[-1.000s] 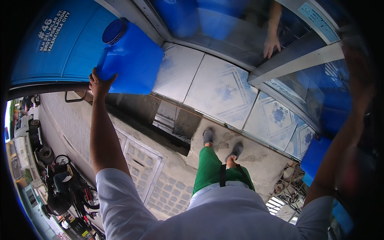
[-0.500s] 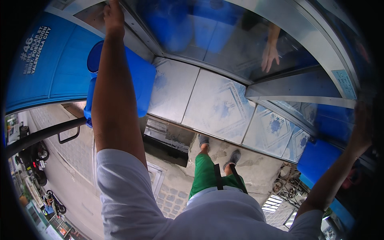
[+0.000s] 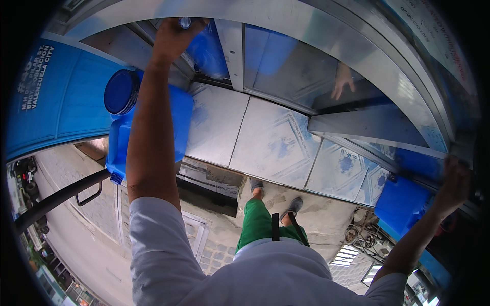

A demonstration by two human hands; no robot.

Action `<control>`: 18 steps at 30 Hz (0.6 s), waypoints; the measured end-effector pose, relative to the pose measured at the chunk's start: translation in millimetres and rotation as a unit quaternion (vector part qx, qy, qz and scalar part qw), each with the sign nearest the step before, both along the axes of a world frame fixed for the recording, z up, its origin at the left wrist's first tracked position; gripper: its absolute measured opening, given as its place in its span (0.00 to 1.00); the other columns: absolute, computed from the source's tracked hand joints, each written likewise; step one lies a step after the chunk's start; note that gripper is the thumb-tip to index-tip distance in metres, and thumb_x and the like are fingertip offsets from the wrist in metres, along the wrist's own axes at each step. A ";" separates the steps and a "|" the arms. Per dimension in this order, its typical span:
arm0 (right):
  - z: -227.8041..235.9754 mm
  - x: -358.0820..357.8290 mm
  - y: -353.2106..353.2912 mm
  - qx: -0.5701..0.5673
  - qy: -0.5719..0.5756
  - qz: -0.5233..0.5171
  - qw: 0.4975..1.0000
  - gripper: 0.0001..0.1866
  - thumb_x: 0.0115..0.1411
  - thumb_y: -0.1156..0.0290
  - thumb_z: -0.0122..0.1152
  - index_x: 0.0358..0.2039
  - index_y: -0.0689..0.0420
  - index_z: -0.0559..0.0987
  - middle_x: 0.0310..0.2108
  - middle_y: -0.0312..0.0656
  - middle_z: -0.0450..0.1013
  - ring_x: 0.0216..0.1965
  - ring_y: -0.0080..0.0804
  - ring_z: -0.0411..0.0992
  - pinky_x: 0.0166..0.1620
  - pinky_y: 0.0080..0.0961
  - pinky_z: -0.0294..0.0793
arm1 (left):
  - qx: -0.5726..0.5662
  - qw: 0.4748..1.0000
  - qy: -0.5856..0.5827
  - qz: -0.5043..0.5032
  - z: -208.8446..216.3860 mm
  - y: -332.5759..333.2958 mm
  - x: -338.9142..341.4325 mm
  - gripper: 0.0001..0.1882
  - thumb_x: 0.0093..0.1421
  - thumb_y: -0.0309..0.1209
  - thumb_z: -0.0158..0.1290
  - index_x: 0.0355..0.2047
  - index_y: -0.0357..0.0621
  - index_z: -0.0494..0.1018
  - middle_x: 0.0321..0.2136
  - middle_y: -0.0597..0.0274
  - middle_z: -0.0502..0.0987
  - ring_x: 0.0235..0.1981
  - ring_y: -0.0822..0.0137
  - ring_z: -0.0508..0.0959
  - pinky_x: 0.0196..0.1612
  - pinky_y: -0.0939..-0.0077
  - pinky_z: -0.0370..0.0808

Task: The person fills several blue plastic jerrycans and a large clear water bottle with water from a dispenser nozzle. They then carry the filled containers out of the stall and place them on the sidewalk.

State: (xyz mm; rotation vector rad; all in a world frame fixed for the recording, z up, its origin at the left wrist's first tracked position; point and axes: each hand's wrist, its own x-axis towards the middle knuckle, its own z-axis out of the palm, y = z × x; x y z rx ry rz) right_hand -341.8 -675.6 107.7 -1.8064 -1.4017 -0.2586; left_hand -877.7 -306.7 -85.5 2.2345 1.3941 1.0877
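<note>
My left hand [image 3: 176,41] reaches up to the gap at the left end of a metal-framed glass cabinet. Its fingers are curled around a small, clear, shiny thing [image 3: 185,22] that I cannot identify. Just right of it stands the metal edge [image 3: 232,56] of a glass panel [image 3: 286,66], which reflects a hand. Blue plastic shows behind the gap. On the right, my right hand [image 3: 454,186] is raised by the dark end of the cabinet frame; blur and shadow hide its fingers. Beneath my left forearm is a blue jug [image 3: 176,122] with a round, dark-blue cap [image 3: 121,92].
A white and blue tiled ledge [image 3: 270,137] runs below the glass. Another blue container [image 3: 403,204] stands at the right. A dark curved bar [image 3: 61,199] juts in from the left. An open drain channel [image 3: 209,188] lies beside my feet, and bicycle parts [image 3: 354,232] are at lower right.
The glass panel's edge has shifted right, leaving a gap at the left. My left hand has moved from the frame edge to this gap. My right hand is slightly lower.
</note>
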 end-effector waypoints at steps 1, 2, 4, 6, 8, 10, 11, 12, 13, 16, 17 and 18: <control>1.5 -3.6 0.0 -0.003 -0.023 0.001 1.000 0.07 0.63 0.73 0.65 0.35 0.65 0.80 0.33 0.41 0.77 0.36 0.26 0.78 0.40 0.21 0.82 | 0.015 0.996 0.090 0.008 4.7 14.5 1.6 0.33 0.56 0.49 0.64 0.55 0.42 0.73 0.48 0.50 0.78 0.50 0.52 0.77 0.55 0.63 0.72; 3.3 -6.0 -0.6 -0.018 -0.025 -0.018 0.999 0.08 0.64 0.72 0.65 0.34 0.65 0.80 0.33 0.41 0.77 0.36 0.25 0.78 0.39 0.20 0.81 | 0.009 0.987 0.157 0.014 8.5 26.5 3.4 0.33 0.55 0.49 0.64 0.55 0.42 0.72 0.48 0.50 0.78 0.50 0.51 0.77 0.55 0.63 0.72; 6.6 -9.2 -1.3 -0.042 -0.038 -0.058 0.997 0.10 0.64 0.70 0.65 0.33 0.64 0.79 0.32 0.40 0.77 0.35 0.25 0.77 0.38 0.20 0.79 | -0.035 0.962 0.269 0.022 13.4 44.5 8.2 0.34 0.55 0.49 0.64 0.56 0.42 0.72 0.48 0.49 0.78 0.51 0.51 0.77 0.55 0.62 0.72; 9.3 -10.8 -2.3 -0.053 -0.053 -0.055 0.996 0.10 0.64 0.69 0.65 0.33 0.63 0.79 0.32 0.39 0.77 0.35 0.24 0.77 0.38 0.20 0.79 | -0.083 0.936 0.343 0.017 16.7 54.8 13.4 0.35 0.54 0.49 0.65 0.56 0.43 0.72 0.49 0.48 0.78 0.51 0.51 0.77 0.55 0.62 0.72; 10.3 -11.3 -2.9 -0.066 -0.066 -0.047 0.995 0.10 0.64 0.68 0.66 0.33 0.63 0.79 0.32 0.39 0.77 0.35 0.24 0.77 0.37 0.20 0.79 | -0.123 0.914 0.388 0.006 18.7 58.3 18.4 0.35 0.53 0.49 0.65 0.57 0.43 0.71 0.49 0.47 0.78 0.52 0.50 0.76 0.55 0.62 0.72; 10.3 -11.2 -3.3 -0.060 -0.077 -0.036 0.995 0.11 0.63 0.68 0.67 0.32 0.64 0.79 0.32 0.39 0.76 0.35 0.24 0.78 0.36 0.20 0.80 | -0.146 0.898 0.415 -0.002 21.4 59.3 23.1 0.36 0.53 0.49 0.65 0.57 0.43 0.71 0.49 0.47 0.77 0.52 0.50 0.76 0.56 0.62 0.72; 10.1 -10.9 -3.5 -0.064 -0.064 -0.029 0.995 0.10 0.63 0.69 0.66 0.34 0.64 0.79 0.33 0.39 0.76 0.35 0.25 0.78 0.36 0.20 0.80 | -0.153 0.892 0.425 -0.004 22.9 58.9 24.7 0.36 0.52 0.49 0.65 0.57 0.43 0.71 0.50 0.46 0.77 0.52 0.50 0.76 0.56 0.62 0.72; 10.3 -10.5 -3.6 -0.057 -0.054 -0.025 0.997 0.09 0.63 0.71 0.66 0.35 0.64 0.80 0.33 0.39 0.75 0.35 0.25 0.78 0.35 0.20 0.81 | -0.160 0.888 0.432 -0.007 24.9 59.0 26.6 0.37 0.52 0.49 0.65 0.57 0.44 0.70 0.50 0.46 0.77 0.53 0.50 0.76 0.56 0.62 0.72; 11.1 -10.4 -4.1 -0.056 -0.043 -0.025 0.997 0.08 0.63 0.72 0.65 0.37 0.64 0.80 0.34 0.40 0.75 0.35 0.25 0.77 0.34 0.20 0.81 | -0.166 0.883 0.440 -0.011 26.3 57.8 27.9 0.37 0.52 0.49 0.66 0.58 0.44 0.70 0.50 0.46 0.77 0.53 0.50 0.76 0.56 0.61 0.72; 15.8 -9.4 -4.2 -0.122 -0.271 0.002 0.955 0.08 0.62 0.77 0.64 0.43 0.61 0.82 0.35 0.40 0.75 0.36 0.26 0.77 0.33 0.20 0.82 | -0.177 0.869 0.462 -0.019 31.4 53.6 33.1 0.38 0.51 0.49 0.66 0.58 0.44 0.70 0.50 0.45 0.77 0.54 0.49 0.76 0.56 0.61 0.72; 17.1 -9.4 -3.9 -0.127 -0.295 0.018 0.947 0.10 0.62 0.79 0.63 0.44 0.60 0.82 0.35 0.39 0.75 0.37 0.26 0.77 0.33 0.20 0.82 | -0.180 0.865 0.468 -0.022 33.2 51.2 34.7 0.38 0.51 0.49 0.66 0.58 0.45 0.70 0.51 0.44 0.77 0.54 0.49 0.76 0.56 0.61 0.72; 19.6 -9.2 -3.8 -0.138 -0.329 0.024 0.934 0.11 0.62 0.81 0.63 0.45 0.58 0.83 0.36 0.39 0.75 0.37 0.26 0.77 0.33 0.19 0.82 | -0.183 0.860 0.475 -0.023 34.4 48.0 36.9 0.39 0.50 0.49 0.66 0.59 0.45 0.69 0.51 0.44 0.77 0.54 0.49 0.76 0.56 0.61 0.72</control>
